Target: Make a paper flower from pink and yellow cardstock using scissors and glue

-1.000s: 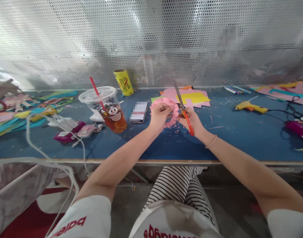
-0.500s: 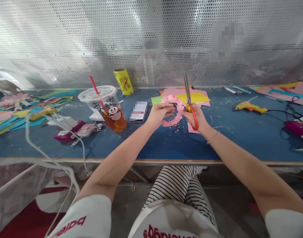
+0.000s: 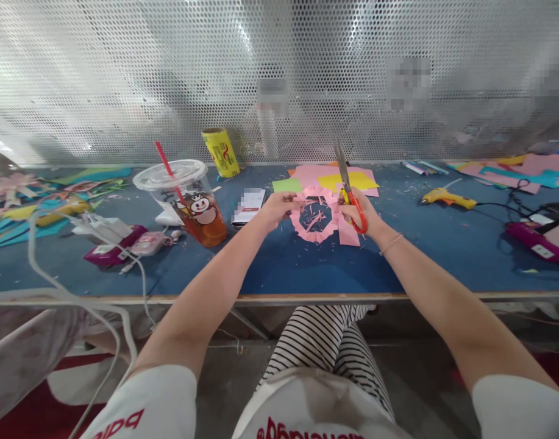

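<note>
1. Perforated metal panel (image 3: 169, 73): stood behind the worktop, full width of view.
2. Blue worktop (image 3: 252, 268): ran L to R in front of the person.
3. Paper sheets (image 3: 306, 174): pink, w/ yellow & green, lay flat nr panel, beyond hands.
4. Drink cup (image 3: 203, 213): upright, red straw, lid on, L of phone.
5. Pink ring (image 3: 298, 223): fringed paper, lay on worktop btwn the hands.
6. R hand (image 3: 369, 209): grip clamped on handles of scissors (image 3: 344, 167), blades pointing away from person, just beside ring's R edge.
7. L hand (image 3: 275, 208): fingertips at ring's upper L edge; couldn't tell if grip was pinched on it or apart.
8. Phone (image 3: 249, 206): flat, btwn cup & L hand.
9. Pink scraps (image 3: 314, 219): thin bits, inside ring's opening.
</note>
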### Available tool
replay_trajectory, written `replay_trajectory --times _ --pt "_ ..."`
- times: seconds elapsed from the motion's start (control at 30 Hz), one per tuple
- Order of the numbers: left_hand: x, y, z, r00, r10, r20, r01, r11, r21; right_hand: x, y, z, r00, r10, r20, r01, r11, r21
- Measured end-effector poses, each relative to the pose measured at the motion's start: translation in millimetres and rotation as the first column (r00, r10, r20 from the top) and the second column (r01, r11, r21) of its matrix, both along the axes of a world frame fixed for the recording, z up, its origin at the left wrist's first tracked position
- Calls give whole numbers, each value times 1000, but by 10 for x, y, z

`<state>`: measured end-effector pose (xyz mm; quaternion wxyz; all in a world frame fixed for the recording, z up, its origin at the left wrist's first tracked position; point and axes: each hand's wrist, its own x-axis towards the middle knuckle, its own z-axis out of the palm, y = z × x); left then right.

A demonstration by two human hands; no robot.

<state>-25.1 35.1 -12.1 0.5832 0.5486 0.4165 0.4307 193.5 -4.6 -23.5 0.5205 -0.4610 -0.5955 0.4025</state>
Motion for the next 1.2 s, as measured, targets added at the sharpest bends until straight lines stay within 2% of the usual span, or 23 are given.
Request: replay_trajectory --times 0.2,0.37,0.63,0.93,1.2 --pt "-31 40 -21 997 76 21 -76 997 27 49 38 15 997 -47 64 48 999 -13" --pt "-23 -10 30 1000 28 4 -28 999 32 77 76 -13 994 -64 86 65 998 -13" --pt "8 -78 80 998 -14 -65 12 999 -45 84 115 -75 994 -105 38 106 994 -7" --pt "-6 -98 95 994 -46 -104 42 998 -38 53 87 -25 991 -132 -25 131 991 -37" --pt "-27 -90 87 986 -74 -147 72 997 -18 49 80 -11 988 -153 -18 152 988 -23"
